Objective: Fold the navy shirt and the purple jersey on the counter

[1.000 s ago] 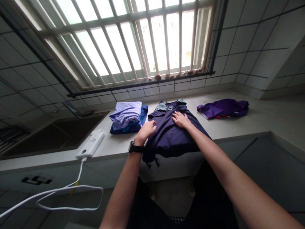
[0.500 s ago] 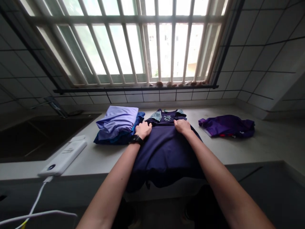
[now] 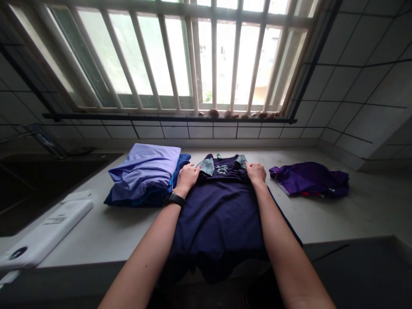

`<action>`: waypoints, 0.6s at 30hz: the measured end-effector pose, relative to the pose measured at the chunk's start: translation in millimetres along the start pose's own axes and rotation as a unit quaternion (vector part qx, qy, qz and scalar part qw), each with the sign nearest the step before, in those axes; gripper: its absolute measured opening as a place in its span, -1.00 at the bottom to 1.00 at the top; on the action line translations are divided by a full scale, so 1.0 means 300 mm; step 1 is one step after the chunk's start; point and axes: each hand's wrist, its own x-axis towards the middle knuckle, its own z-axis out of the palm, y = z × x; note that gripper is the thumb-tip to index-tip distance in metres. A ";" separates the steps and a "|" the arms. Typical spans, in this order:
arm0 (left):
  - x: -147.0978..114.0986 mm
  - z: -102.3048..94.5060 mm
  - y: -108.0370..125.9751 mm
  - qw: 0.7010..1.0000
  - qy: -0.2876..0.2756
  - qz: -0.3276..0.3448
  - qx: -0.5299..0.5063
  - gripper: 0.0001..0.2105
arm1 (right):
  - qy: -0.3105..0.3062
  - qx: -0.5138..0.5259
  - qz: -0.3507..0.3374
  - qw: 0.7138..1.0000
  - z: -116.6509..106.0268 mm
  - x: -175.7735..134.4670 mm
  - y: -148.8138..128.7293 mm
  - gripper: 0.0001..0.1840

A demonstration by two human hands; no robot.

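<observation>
Across the upper half of the frame, a bright barred window point(image 3: 161, 60). Beneath, from side to side, a pale tabletop point(image 3: 322, 214). At the left edge, sunk into the tabletop, a dark sink point(image 3: 64, 189). From the centre down to the lower middle, a navy garment point(image 3: 222, 219), laid out fairly flat with slanting creases, lower part draped over the tabletop's front edge. Left of centre, just beside the garment, a stack of folded cloth point(image 3: 144, 176), lilac on top, blue beneath. At the right, apart from the rest, a bunched purple garment point(image 3: 310, 178). At the lower left, a white device point(image 3: 53, 231).

Around mid-frame, a left hand point(image 3: 187, 177) and a right hand point(image 3: 256, 174), one at each upper side of the navy garment; grip apparently clamped at both sides, thumb against fingers, on the cloth's edge. On the left wrist, a black watch point(image 3: 177, 199). Between the hands, two patterned patches point(image 3: 206, 167); between these, smaller, a criss-cross lacing point(image 3: 222, 169).

Judging by this, at the step of squaring and smoothing the upper edge. For the next move, probably called for: equal hold on both sides, light outward tension, and care to keep left knuckles off the stack, with creases yet to be evened out
</observation>
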 end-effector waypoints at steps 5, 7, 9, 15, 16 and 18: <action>-0.007 -0.032 0.004 0.995 -0.044 -0.033 -0.080 -0.75 | -0.012 0.036 -0.041 0.998 -0.004 0.013 0.016 -0.26; -0.012 -0.046 0.020 0.993 -0.042 -0.028 -0.105 -0.51 | -0.038 0.044 -0.064 0.996 -0.006 0.013 0.006 -0.24; -0.021 -0.061 0.042 0.995 -0.040 -0.012 -0.092 -0.37 | -0.045 0.030 -0.074 0.996 -0.013 0.009 -0.009 -0.32; -0.068 -0.100 0.085 1.000 0.026 -0.012 -0.008 -0.55 | -0.045 0.070 -0.083 0.993 -0.066 -0.016 -0.045 -0.68; -0.072 -0.104 0.086 1.000 0.024 -0.014 -0.014 -0.57 | -0.068 0.120 -0.079 0.987 -0.078 -0.021 -0.047 -0.68; -0.074 -0.108 0.083 1.000 0.000 -0.014 -0.024 -0.61 | -0.167 0.234 -0.059 0.956 -0.103 -0.036 -0.049 -0.67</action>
